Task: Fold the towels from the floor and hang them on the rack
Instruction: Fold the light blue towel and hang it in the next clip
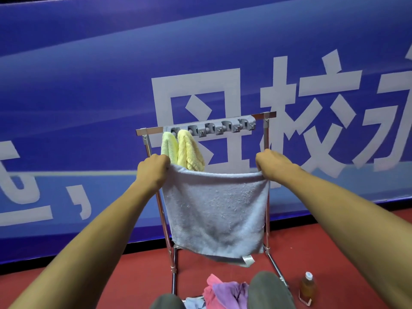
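Red floor (142, 273) meets a blue banner wall (89, 85) with white characters.

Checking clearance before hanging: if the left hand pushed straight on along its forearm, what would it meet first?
Probably the pale green towel hanging on the rack, just beyond the left hand, which grips the grey-blue towel. Depth is unclear.
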